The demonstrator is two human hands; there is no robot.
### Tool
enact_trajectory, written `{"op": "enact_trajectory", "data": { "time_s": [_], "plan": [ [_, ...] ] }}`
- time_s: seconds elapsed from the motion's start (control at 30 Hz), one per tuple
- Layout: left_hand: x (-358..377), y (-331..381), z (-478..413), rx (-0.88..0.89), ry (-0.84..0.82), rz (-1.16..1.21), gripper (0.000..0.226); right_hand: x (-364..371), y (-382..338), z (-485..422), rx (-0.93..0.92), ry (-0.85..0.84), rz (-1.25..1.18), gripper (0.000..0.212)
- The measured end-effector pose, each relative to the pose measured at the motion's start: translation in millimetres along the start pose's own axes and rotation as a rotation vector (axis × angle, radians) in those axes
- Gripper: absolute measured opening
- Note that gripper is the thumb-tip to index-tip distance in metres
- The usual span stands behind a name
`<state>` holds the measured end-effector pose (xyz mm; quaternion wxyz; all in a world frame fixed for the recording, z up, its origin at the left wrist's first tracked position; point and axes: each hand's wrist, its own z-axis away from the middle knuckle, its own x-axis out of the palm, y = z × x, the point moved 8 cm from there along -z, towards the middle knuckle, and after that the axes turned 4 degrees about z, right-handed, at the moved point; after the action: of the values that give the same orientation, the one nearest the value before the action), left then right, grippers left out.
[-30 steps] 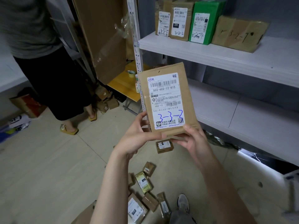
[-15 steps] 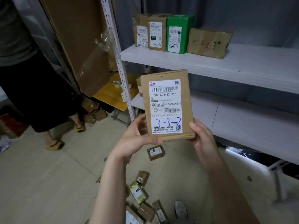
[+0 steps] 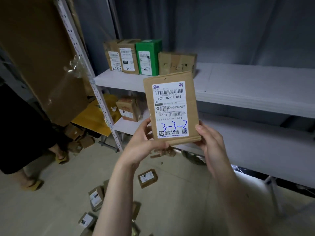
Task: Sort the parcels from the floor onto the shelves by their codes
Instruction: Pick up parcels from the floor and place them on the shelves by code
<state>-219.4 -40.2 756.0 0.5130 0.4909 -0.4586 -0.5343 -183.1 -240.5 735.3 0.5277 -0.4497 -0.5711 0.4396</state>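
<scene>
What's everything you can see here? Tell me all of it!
flat brown cardboard parcel: one, white label with blue 3-3-3, held up before the shelves
brown cardboard boxes: three, upper shelf's left end
green rectangular box: one, among those brown boxes
white shelf boards: two, right side
taped brown box: one, lower shelf's left end
small brown parcels: several, scattered on floor
tall brown cardboard sheet: one, leaning at left
yellow wooden tabletop: one, behind the shelf post
other person: one, dark clothes, yellow slippers, far left
left hand: grips parcel's lower left edge
right hand: holds its lower right edge
</scene>
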Motion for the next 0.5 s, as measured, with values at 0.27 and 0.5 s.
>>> {"op": "enact_trajectory", "data": {
  "time_s": [0.27,0.5],
  "plan": [
    [96,46,-55,0.109,-0.009,-0.009,0.087,-79,-58,-54,-0.134,0.034,-0.009,0.034],
    [159,49,-73,0.103,-0.022,0.022,0.089,-137,-64,-63,-0.127,0.082,-0.010,0.024]
  ]
}}
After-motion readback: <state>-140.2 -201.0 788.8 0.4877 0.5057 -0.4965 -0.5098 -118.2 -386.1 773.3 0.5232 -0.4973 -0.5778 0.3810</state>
